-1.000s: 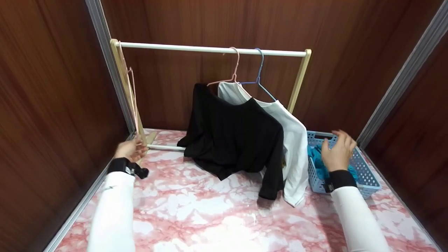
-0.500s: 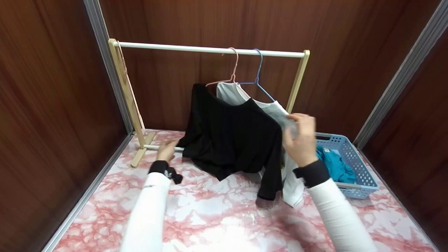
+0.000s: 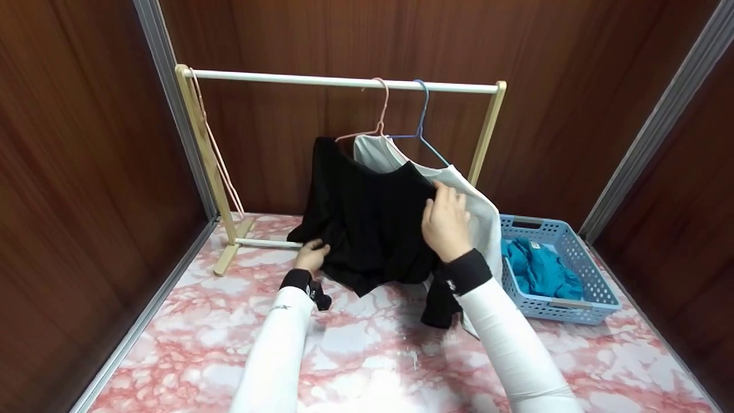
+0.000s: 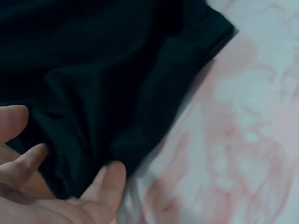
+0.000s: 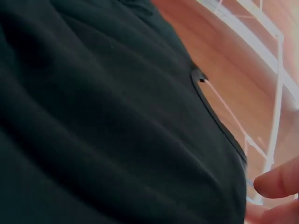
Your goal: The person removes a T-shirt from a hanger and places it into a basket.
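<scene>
A black long-sleeved shirt (image 3: 373, 218) hangs on a pink hanger (image 3: 381, 112), its lower part reaching the table. My left hand (image 3: 309, 256) is at the shirt's lower left edge; in the left wrist view the thumb and fingers stand apart around the dark cloth (image 4: 112, 84). My right hand (image 3: 446, 223) is at the shirt's right shoulder, its fingers loosely bent. In the right wrist view fingertips (image 5: 275, 182) show beside the black cloth (image 5: 117, 112). Behind hangs a white shirt (image 3: 481, 221) on a blue hanger (image 3: 423, 112).
The rack has a white rail (image 3: 275, 77) and wooden posts. One more pink hanger (image 3: 213, 143) hangs at the rail's left end, with no garment on it. A blue basket (image 3: 599, 281) with teal cloth (image 3: 545, 269) stands at the right. Brown panels (image 3: 275, 34) enclose the marbled table (image 3: 229, 338).
The left hand has come right from the bare pink hanger to the black shirt's lower edge. The right hand has moved left from over the basket to the shirt's shoulder.
</scene>
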Demonstrator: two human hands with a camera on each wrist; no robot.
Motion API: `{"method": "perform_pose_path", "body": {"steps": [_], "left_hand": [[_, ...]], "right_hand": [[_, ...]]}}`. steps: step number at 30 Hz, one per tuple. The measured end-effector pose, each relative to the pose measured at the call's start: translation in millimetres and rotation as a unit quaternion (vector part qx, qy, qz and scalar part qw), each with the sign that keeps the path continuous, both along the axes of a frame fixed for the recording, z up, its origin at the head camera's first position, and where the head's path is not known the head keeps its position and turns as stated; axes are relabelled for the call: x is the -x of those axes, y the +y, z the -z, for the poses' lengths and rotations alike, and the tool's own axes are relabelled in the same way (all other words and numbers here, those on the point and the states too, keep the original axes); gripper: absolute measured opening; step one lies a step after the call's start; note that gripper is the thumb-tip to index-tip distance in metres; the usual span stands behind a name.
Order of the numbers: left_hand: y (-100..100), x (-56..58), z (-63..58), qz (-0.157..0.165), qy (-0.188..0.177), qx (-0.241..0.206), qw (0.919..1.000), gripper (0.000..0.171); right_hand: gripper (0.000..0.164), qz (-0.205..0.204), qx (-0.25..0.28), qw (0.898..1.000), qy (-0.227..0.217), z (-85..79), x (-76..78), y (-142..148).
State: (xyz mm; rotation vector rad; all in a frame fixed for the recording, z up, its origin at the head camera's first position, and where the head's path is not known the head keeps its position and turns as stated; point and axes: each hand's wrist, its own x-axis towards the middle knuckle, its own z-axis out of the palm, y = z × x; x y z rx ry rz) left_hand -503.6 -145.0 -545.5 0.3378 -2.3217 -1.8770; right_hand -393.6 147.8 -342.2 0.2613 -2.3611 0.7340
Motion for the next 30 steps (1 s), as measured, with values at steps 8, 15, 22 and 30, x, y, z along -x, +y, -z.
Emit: {"method": "perform_pose_path", "body": {"steps": [8, 15, 22, 30], "left_hand": [[17.7, -44.1, -25.8, -0.017, -0.045, -0.045, 0.9978, 0.033], [18.8, -42.4, -20.4, -0.043, 0.041, -0.133, 0.9893, 0.017], [30.8, -76.9, -67.4, -0.048, 0.038, -0.231, 0.9709, 0.048], [28.6, -90.9, -78.9, 0.017, 0.042, -0.192, 0.9804, 0.062]], "right_hand": [[0.029, 0.037, 0.015, 0.999, 0.033, 6.9, 18.7, -3.3], [0.017, 0.033, 0.001, 0.994, 0.108, 7.4, 34.3, 3.0], [0.017, -0.005, 0.02, 0.987, 0.156, 2.1, 36.6, 11.7], [0.016, -0.035, 0.048, 0.981, 0.186, -5.3, 21.1, 24.9]]}}
